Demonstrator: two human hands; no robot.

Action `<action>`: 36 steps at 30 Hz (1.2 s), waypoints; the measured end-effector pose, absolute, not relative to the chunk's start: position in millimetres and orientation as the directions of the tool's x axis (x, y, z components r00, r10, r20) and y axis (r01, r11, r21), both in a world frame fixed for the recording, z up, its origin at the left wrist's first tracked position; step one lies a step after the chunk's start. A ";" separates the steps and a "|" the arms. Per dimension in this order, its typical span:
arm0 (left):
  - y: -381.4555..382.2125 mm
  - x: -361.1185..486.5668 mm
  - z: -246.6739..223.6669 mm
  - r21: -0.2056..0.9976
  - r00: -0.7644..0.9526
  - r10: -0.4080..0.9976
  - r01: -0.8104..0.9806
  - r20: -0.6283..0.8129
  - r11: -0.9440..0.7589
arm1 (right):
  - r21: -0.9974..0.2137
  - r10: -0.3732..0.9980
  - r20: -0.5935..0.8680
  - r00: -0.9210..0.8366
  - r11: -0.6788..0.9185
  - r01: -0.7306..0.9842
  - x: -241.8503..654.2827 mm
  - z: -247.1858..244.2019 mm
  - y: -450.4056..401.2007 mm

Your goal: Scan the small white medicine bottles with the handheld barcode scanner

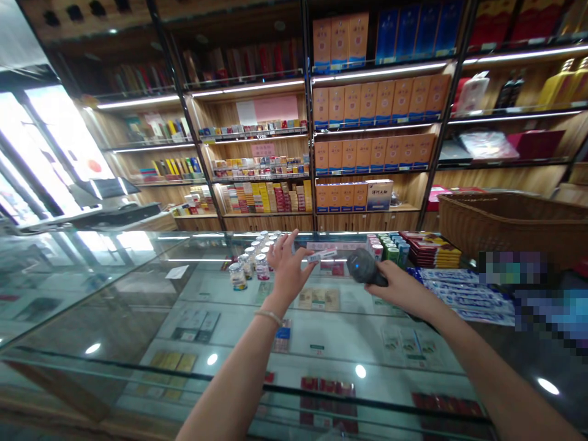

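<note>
Over the glass counter, my left hand (pixel 288 266) pinches a small, slim white pack (pixel 323 255) with printing on it between thumb and finger; the other fingers are raised. A dark grey handheld barcode scanner (pixel 362 267) is gripped by my right hand (pixel 399 283), its head with a blue light turned toward the white pack. A gap separates scanner and pack. Just beyond my left hand stand several small white-lidded jars (pixel 238 277) in rows on the counter. Right of the scanner are small green, red and blue cylindrical packs (pixel 392 248).
Under the glass top (pixel 220 318) lie flat packs and price tags. To the right are stacked red boxes (pixel 425 250), blue-and-white packets (pixel 463 294) and a wicker basket (pixel 514 214). Shelves with orange boxes (pixel 376 156) line the back wall. A paper slip (pixel 177 272) lies left.
</note>
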State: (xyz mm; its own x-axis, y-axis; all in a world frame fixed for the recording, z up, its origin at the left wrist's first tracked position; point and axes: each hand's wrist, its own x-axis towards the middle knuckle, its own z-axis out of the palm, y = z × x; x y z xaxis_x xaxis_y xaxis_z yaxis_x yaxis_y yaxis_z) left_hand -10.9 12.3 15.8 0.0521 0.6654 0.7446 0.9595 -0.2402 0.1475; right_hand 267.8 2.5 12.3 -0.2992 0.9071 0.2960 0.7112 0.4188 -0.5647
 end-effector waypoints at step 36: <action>21.4 -15.5 5.6 0.114 0.069 0.565 0.952 0.822 -0.282 | -0.502 0.912 0.217 -0.348 0.410 0.761 220.1 35.9 -52.7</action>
